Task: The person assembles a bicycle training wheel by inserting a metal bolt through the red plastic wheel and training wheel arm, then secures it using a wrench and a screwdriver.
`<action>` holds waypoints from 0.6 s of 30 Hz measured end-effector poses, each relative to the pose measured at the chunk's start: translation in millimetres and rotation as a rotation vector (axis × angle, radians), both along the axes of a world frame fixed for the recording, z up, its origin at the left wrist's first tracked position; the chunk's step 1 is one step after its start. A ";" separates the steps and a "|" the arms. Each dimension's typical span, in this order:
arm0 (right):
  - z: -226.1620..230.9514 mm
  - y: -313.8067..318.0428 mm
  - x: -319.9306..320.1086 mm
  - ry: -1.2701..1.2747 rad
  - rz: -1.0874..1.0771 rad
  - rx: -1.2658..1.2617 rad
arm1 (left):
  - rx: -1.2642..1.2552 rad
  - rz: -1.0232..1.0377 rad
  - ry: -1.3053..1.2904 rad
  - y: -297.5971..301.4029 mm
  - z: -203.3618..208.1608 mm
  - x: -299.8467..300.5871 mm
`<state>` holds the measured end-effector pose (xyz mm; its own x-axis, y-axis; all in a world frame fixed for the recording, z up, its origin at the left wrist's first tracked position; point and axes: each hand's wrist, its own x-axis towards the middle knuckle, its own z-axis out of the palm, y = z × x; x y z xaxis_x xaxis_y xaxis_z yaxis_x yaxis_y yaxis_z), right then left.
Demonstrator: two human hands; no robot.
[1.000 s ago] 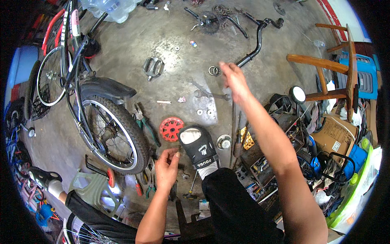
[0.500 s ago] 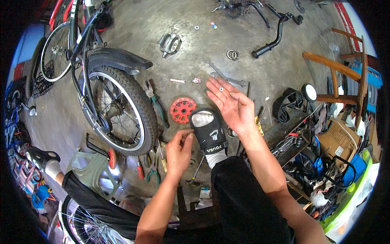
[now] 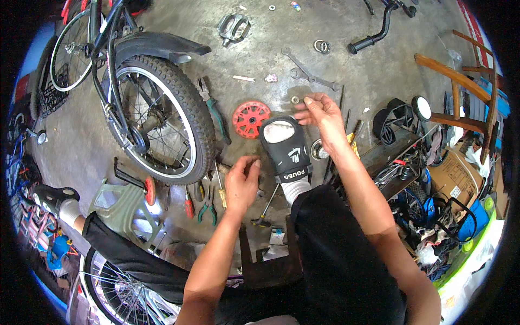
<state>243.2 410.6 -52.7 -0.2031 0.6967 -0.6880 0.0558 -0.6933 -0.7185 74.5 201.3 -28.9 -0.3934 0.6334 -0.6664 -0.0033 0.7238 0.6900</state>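
My right hand (image 3: pixel 326 120) is over the floor just beyond a black slipper (image 3: pixel 283 149) on my foot, fingers curled and thumb drawn in. A small metal nut (image 3: pixel 295 99) shows at its fingertips, over a dark patch of floor. My left hand (image 3: pixel 242 184), loosely bent with the thumb apart, hovers left of the slipper and holds nothing visible. Between the slipper and a bicycle wheel (image 3: pixel 162 120) lie a red plastic disc (image 3: pixel 251 119) and green-handled pliers (image 3: pixel 214 111). Wrenches (image 3: pixel 310 72) rest on the floor beyond my right hand.
A bicycle pedal (image 3: pixel 234 28), metal rings (image 3: pixel 321 46) and a bent black bar (image 3: pixel 382 32) lie farther off. Near my left arm are a red-handled screwdriver (image 3: pixel 189 203) and more pliers (image 3: pixel 207 211). A wooden chair (image 3: pixel 457 81) and cardboard box (image 3: pixel 456 176) stand at right.
My right hand was spread palm up with a small nut on its fingers; now its fingers are curled. My left hand stays loosely bent. The floor things have shifted upward in the view.
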 end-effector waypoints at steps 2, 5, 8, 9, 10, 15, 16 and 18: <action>-27.0 -1.4 17.4 -0.175 0.181 0.115 | -0.002 0.005 -0.012 -11.8 -0.9 2.7; -41.7 -2.4 27.4 -0.354 0.302 0.236 | -0.017 -0.018 0.033 -21.3 0.1 1.9; -51.7 0.2 36.9 -0.440 0.337 0.350 | -0.028 -0.017 0.107 -19.4 -8.7 -0.5; -53.3 0.4 36.9 -0.492 0.368 0.399 | -0.041 0.032 0.089 -12.4 -10.8 -2.6; -52.3 0.0 35.9 -0.546 0.399 0.449 | -0.052 0.080 0.068 -5.4 -13.1 -3.9; -45.5 4.2 29.9 -0.632 0.453 0.577 | -0.114 0.465 -0.197 35.3 -29.5 -7.2; -45.0 5.8 28.8 -0.636 0.453 0.596 | -0.128 0.520 -0.242 42.5 -30.0 -7.4; -45.5 7.3 27.1 -0.616 0.402 0.582 | -0.158 0.569 -0.292 53.2 -35.7 -9.0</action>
